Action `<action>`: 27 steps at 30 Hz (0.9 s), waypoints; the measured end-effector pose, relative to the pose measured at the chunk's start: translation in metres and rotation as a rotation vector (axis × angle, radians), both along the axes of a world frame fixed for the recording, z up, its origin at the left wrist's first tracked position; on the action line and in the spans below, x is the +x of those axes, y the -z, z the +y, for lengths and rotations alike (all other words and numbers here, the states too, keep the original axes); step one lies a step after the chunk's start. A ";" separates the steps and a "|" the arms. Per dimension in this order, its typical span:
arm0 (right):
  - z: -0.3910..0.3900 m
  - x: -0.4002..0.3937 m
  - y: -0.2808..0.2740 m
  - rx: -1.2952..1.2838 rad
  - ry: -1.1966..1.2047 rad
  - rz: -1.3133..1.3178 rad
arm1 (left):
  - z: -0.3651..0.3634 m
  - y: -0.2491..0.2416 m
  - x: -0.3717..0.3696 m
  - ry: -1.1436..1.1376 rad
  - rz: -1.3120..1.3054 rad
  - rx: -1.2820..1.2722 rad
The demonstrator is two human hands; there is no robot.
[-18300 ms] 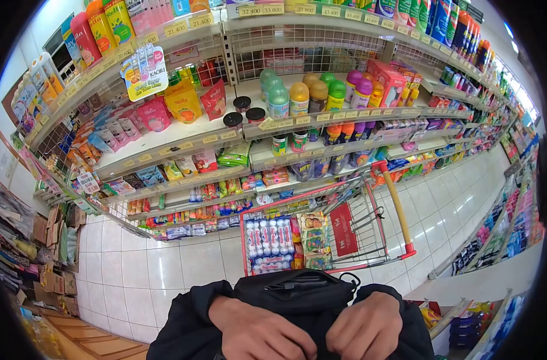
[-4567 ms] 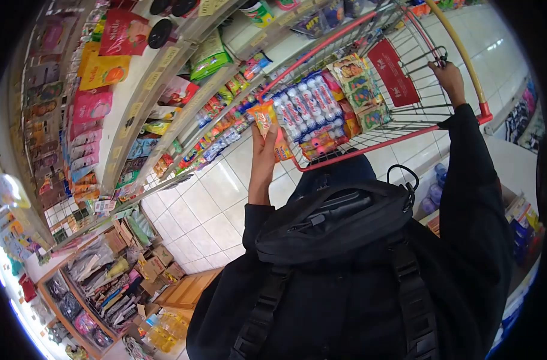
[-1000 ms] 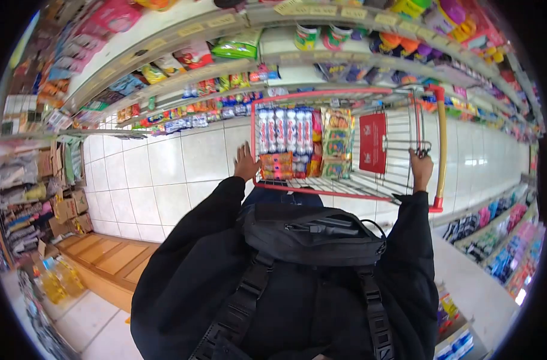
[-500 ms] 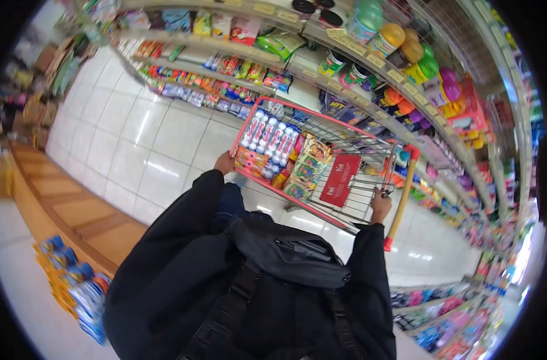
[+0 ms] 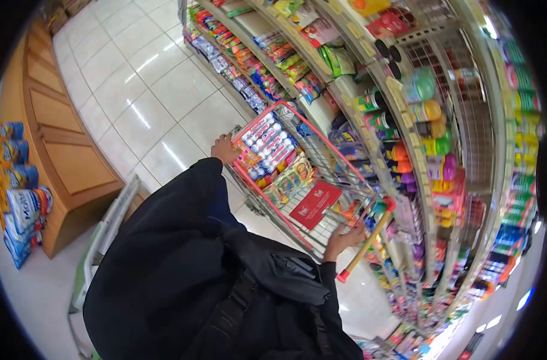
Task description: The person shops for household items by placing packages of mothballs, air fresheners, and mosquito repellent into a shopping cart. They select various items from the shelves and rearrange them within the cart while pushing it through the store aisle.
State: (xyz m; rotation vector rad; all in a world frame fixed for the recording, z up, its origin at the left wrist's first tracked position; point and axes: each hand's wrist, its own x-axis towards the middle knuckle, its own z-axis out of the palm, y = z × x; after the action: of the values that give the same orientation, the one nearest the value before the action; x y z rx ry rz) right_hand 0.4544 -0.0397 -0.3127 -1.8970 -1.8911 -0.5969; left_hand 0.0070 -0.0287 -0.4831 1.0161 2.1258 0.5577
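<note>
A shopping cart with a red rim [image 5: 267,195] stands in front of me, its yellow handle [image 5: 366,246] at the right. My left hand [image 5: 225,149] holds the red rim at the cart's left end. My right hand [image 5: 345,238] is at the wire side near the handle, its fingers bent round something I cannot make out. Inside the cart lie white, blue and red packs [image 5: 273,142], an orange pack, and flat packs with pictures [image 5: 290,180]. A red sign [image 5: 315,205] is fixed on the wire beside them.
Shelves of bottles and bags [image 5: 399,138] run close along the cart's far side. A wooden counter [image 5: 63,156] stands at the left, with blue and yellow packs [image 5: 15,180] beside it. A green and white frame [image 5: 108,240] leans near my left sleeve.
The view has turned, and the shelves now stand steeper and closer. The cart has tilted in view, its handle end lower. The green and white frame has come into view.
</note>
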 end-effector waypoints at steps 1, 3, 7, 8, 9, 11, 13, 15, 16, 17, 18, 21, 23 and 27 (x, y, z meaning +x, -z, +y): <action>0.011 -0.015 0.000 -0.088 -0.235 0.048 | 0.004 0.002 0.002 -0.044 -0.019 0.053; 0.051 -0.058 0.003 -0.323 -0.575 0.165 | 0.015 0.011 0.009 -0.142 -0.066 0.138; 0.151 -0.153 0.017 -0.548 -0.796 0.286 | 0.022 -0.011 0.014 -0.260 -0.030 0.172; 0.183 -0.173 0.030 -0.509 -0.881 0.329 | 0.024 -0.012 0.014 -0.259 -0.049 0.180; 0.215 -0.186 0.049 -0.528 -0.847 0.384 | 0.025 -0.011 0.012 -0.255 -0.064 0.188; 0.278 -0.212 0.084 -0.511 -0.827 0.440 | 0.025 -0.015 0.011 -0.280 -0.079 0.214; 0.337 -0.223 0.124 -0.465 -0.780 0.388 | 0.028 -0.019 0.012 -0.280 -0.057 0.197; 0.392 -0.226 0.162 -0.438 -0.710 0.328 | 0.033 -0.016 0.013 -0.276 -0.025 0.182; 0.413 -0.224 0.174 -0.432 -0.692 0.318 | 0.033 -0.014 0.015 -0.258 -0.024 0.174; 0.444 -0.210 0.200 -0.468 -0.542 0.044 | 0.035 -0.012 0.016 -0.248 -0.022 0.169; 0.471 -0.194 0.222 -0.490 -0.393 -0.227 | 0.037 -0.011 0.014 -0.239 -0.017 0.168; 0.529 -0.153 0.270 -0.610 -0.176 -0.110 | 0.043 -0.011 0.011 -0.188 -0.002 0.174; 0.555 -0.131 0.295 -0.608 -0.102 -0.091 | 0.042 -0.009 0.013 -0.174 0.005 0.166; 0.542 -0.157 0.262 -0.657 -0.084 -0.143 | 0.041 -0.001 0.012 -0.135 0.014 0.174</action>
State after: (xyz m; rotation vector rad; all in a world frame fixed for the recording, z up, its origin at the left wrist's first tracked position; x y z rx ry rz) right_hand 0.2974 0.5021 -0.5751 -2.1722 -2.4614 -0.0746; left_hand 0.0192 0.0119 -0.4816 0.9767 2.1991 0.8151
